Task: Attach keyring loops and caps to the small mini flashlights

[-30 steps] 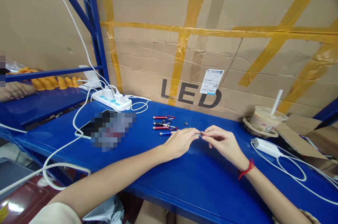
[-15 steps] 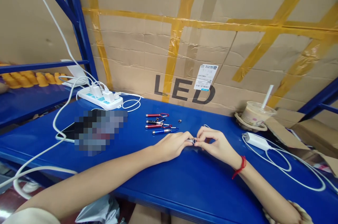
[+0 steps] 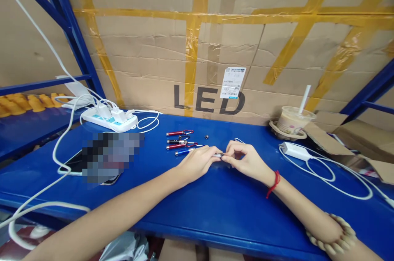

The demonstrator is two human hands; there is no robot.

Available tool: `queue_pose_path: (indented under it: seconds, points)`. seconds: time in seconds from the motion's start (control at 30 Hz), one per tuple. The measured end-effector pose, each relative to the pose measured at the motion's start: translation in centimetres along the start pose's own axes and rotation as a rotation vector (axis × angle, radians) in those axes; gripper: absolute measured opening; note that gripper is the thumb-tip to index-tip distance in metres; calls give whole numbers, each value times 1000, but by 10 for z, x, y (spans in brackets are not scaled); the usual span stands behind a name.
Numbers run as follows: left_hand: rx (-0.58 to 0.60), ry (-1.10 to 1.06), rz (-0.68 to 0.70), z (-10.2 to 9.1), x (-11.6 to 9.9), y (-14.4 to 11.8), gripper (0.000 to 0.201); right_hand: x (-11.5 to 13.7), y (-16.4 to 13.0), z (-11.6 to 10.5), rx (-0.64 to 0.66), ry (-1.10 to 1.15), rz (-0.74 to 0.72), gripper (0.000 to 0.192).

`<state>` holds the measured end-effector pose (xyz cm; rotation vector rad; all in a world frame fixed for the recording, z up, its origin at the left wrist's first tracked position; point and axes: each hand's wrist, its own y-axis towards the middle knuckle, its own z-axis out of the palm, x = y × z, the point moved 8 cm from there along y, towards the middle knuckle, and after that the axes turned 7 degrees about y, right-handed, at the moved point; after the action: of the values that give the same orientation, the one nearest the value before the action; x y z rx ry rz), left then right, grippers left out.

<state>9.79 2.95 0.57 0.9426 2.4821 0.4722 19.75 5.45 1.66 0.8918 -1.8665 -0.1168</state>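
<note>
My left hand [image 3: 197, 165] is closed around a small silver penlight [image 3: 218, 155], low over the blue table [image 3: 215, 203]. Only a short stretch of its metal tube shows between the fingers. At the tube's right end, my right hand [image 3: 248, 158] pinches with thumb and fingertips, which hide whatever small part is there. Just beyond my left hand lie several keychain penlights with clips: a red penlight [image 3: 175, 133], a black penlight [image 3: 175, 142], another red one and a blue penlight [image 3: 182, 152], partly covered by my left hand. A tiny metal piece [image 3: 206, 137] sits to their right.
A white power strip [image 3: 107, 120] with plugs and cables is at the back left, near a phone [image 3: 72, 166] and a blurred-out area. On the right stand a drink cup [image 3: 294, 120] with a straw and a white adapter [image 3: 295, 151]. A large taped carton [image 3: 147, 56] rises behind.
The view has shifted slightly. My fingers have turned a little around the silver penlight, so its open end, facing me before, is now covered by my right fingertips.
</note>
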Motion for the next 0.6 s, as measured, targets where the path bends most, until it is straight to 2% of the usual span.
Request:
queue_pose_path:
  seconds: [0.2,0.43,0.6]
  points:
    - [41,-19,-90,0,4,3,31,-20,3,1,63,193,187,34]
    - [28,-25,6,-6,-11,4,30,-23,1,0,102,295,265,36]
    - [-9,22,-6,-11,-15,3,28,-27,1,3,85,324,282,37]
